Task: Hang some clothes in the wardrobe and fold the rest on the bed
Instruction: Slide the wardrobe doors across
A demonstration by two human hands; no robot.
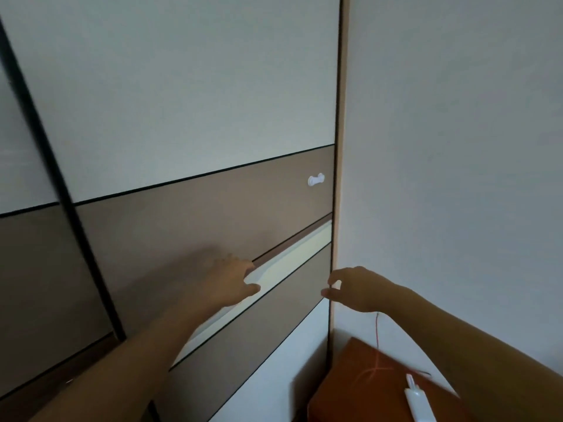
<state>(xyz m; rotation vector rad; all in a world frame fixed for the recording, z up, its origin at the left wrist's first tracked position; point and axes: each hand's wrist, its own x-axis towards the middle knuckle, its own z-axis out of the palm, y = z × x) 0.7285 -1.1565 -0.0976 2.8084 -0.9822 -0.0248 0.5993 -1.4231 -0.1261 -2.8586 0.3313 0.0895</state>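
Step in hand looks like getting the wardrobe open, i.e. prep before any hanging. No clothes, hanger or bed in view, so can't say where the garments are. Left hand (228,281) lies flat on the wardrobe door (189,102), fingers straight and spread, tips at the lower end of the pale handle strip (292,254), gripping nothing. Right hand (355,287) is at the door's right edge, thumb & forefinger curled w/ a small gap; can't tell if it pinches the edge or is just nr it. Next move prob. calls for a sideways push, since the dark vertical bar (61,193) suggests sliding panels. Room is dim: plain wall (457,147) on the right, small white fitting (316,179) on the door, orange-brown box (365,388) in the corner below w/ a red cord (377,333) running down to it and a white object (419,403) on top.
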